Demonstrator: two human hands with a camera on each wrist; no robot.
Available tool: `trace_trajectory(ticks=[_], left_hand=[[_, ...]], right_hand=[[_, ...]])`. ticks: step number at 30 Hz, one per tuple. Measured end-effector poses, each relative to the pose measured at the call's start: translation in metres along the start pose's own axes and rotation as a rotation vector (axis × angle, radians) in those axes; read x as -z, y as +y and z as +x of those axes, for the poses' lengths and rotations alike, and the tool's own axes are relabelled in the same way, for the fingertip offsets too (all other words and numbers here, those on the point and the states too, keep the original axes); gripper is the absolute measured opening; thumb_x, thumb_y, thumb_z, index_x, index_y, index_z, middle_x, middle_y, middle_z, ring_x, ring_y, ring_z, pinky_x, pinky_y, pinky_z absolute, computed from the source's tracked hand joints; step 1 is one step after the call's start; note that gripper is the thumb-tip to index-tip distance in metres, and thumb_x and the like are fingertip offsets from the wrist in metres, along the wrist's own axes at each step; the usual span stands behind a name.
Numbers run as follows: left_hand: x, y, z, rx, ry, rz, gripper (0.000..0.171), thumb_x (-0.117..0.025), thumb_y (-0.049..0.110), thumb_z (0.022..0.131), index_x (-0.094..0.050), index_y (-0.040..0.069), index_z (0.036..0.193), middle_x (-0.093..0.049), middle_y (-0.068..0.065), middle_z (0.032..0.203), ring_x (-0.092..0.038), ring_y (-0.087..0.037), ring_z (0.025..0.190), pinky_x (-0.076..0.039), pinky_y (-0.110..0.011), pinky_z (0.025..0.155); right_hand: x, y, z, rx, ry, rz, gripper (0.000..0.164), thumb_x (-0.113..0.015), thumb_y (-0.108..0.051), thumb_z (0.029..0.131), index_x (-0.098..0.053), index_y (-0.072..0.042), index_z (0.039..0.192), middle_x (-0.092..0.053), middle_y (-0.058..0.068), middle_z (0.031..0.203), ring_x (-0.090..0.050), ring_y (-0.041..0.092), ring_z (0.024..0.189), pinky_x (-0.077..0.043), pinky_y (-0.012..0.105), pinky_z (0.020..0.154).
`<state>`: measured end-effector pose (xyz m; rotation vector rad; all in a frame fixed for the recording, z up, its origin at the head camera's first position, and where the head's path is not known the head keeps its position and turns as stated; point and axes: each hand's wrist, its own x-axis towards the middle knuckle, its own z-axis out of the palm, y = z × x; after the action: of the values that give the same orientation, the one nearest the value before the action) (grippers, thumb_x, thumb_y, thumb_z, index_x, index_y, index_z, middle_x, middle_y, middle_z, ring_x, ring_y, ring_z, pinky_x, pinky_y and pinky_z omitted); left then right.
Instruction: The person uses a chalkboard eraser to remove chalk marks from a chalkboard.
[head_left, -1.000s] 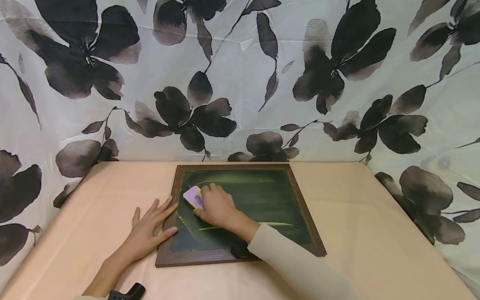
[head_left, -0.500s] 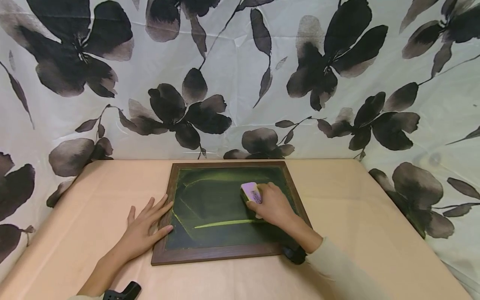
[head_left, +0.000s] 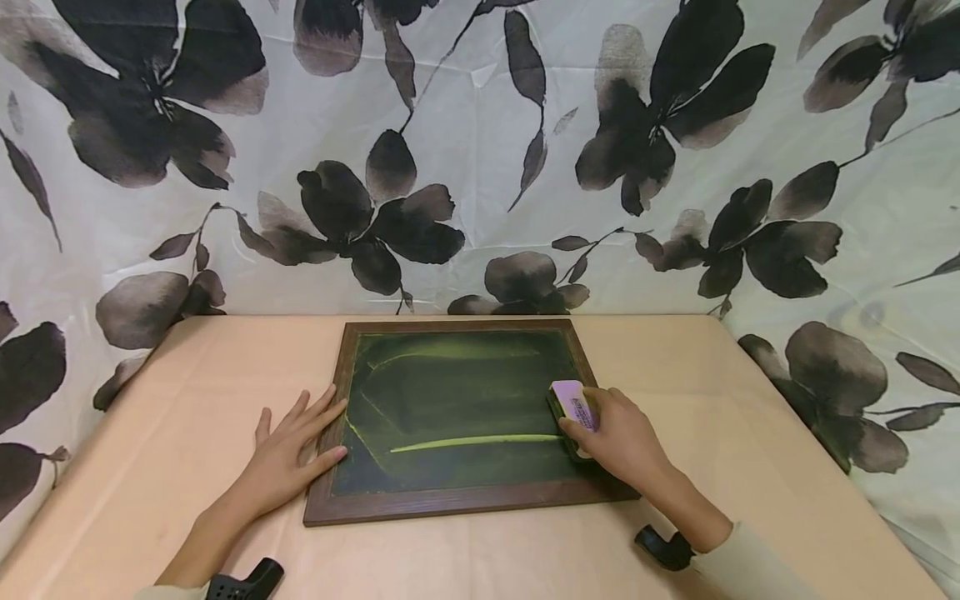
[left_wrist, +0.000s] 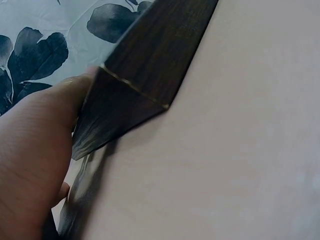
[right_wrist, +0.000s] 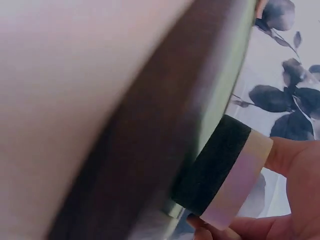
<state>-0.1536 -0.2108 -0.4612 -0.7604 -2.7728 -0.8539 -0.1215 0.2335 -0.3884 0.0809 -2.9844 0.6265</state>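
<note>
A chalkboard [head_left: 465, 392] in a brown wooden frame lies on the table, smeared with yellow-green chalk. One bright chalk line [head_left: 472, 442] crosses its lower half, and fainter strokes show at the left. My right hand [head_left: 626, 437] grips a chalkboard eraser [head_left: 576, 405] between thumb and fingers at the board's right side. In the right wrist view the eraser [right_wrist: 225, 172] has a dark felt layer against the board and a pale purple back. My left hand [head_left: 285, 458] is spread, its fingertips and thumb resting on the left side of the frame [left_wrist: 135, 75].
A peach-coloured cloth [head_left: 225, 375] covers the table around the board. Behind the table hangs a white curtain [head_left: 495, 167] with dark flowers. Black wrist devices [head_left: 666, 547] sit on both wrists.
My right hand has swept the eraser from the board's left side across to its right side, a little lower now. The left hand stays on the frame; the head view has shifted slightly.
</note>
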Motion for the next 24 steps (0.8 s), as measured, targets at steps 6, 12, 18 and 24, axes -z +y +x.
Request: trace_trajectory(ticks=[6, 12, 18, 24], left_hand=[[-0.001, -0.001, 0.0, 0.006, -0.008, -0.005, 0.064, -0.065, 0.04, 0.09, -0.044, 0.017, 0.146, -0.029, -0.01, 0.154, -0.018, -0.043, 0.14, 0.01, -0.071, 0.1], [-0.001, 0.0, 0.0, -0.001, -0.003, -0.006, 0.064, -0.065, 0.04, 0.09, -0.044, 0.017, 0.145, -0.029, -0.01, 0.154, -0.019, -0.044, 0.14, 0.01, -0.071, 0.1], [-0.003, 0.0, 0.0, -0.001, 0.008, 0.0, 0.064, -0.066, 0.04, 0.089, -0.045, 0.016, 0.145, -0.03, -0.01, 0.154, -0.019, -0.044, 0.139, 0.009, -0.071, 0.1], [-0.004, -0.001, -0.002, -0.001, 0.013, -0.001, 0.064, -0.065, 0.04, 0.09, -0.045, 0.016, 0.145, -0.03, -0.01, 0.154, -0.02, -0.043, 0.14, 0.01, -0.071, 0.101]], right_hand=[[-0.009, 0.003, -0.004, 0.023, 0.037, -0.042, 0.066, -0.073, -0.037, 0.083, -0.055, 0.009, 0.126, -0.058, 0.012, 0.089, -0.049, 0.016, 0.062, -0.04, 0.032, 0.052], [-0.013, 0.005, -0.002, 0.058, 0.064, -0.092, 0.063, -0.074, -0.037, 0.08, -0.059, 0.009, 0.12, -0.061, 0.011, 0.082, -0.051, 0.017, 0.06, -0.043, 0.033, 0.051], [-0.013, -0.002, 0.005, 0.068, 0.049, -0.109, 0.032, -0.071, -0.031, 0.079, -0.055, -0.004, 0.075, -0.046, 0.003, 0.058, -0.044, 0.015, 0.046, -0.035, 0.027, 0.041], [-0.021, -0.014, 0.005, 0.081, 0.037, -0.117, 0.033, -0.071, -0.03, 0.078, -0.049, -0.007, 0.069, -0.045, 0.003, 0.056, -0.044, 0.014, 0.044, -0.036, 0.026, 0.038]])
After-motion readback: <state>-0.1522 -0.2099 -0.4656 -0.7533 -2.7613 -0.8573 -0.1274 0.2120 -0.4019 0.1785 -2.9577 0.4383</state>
